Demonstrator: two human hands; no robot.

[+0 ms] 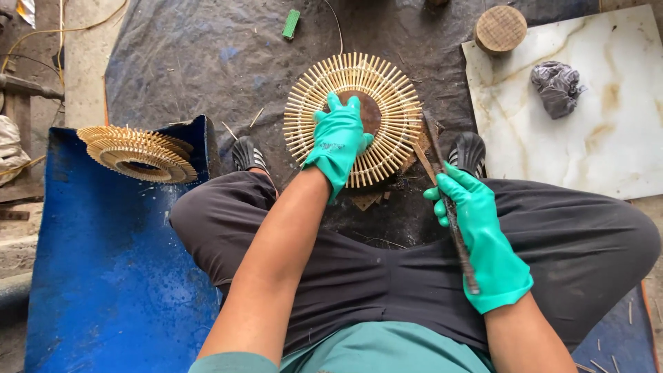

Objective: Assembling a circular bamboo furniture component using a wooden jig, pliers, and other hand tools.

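A round sunburst ring of thin bamboo sticks (387, 79) lies flat on a dark tarp between my feet. My left hand (338, 138), in a green rubber glove, presses flat on its lower left part and brown centre. My right hand (480, 235), also green-gloved, grips a long dark flat tool (442, 179). The tool's tip reaches the ring's right edge. A thin wooden stick lies beside the tool's tip.
A stack of similar bamboo rings (138, 152) rests on a blue surface (103, 276) at the left. At the right lie a marble-patterned slab (621, 138) with a crumpled grey rag (556, 86) and a round wooden block (501, 29). A green piece (291, 23) lies far up.
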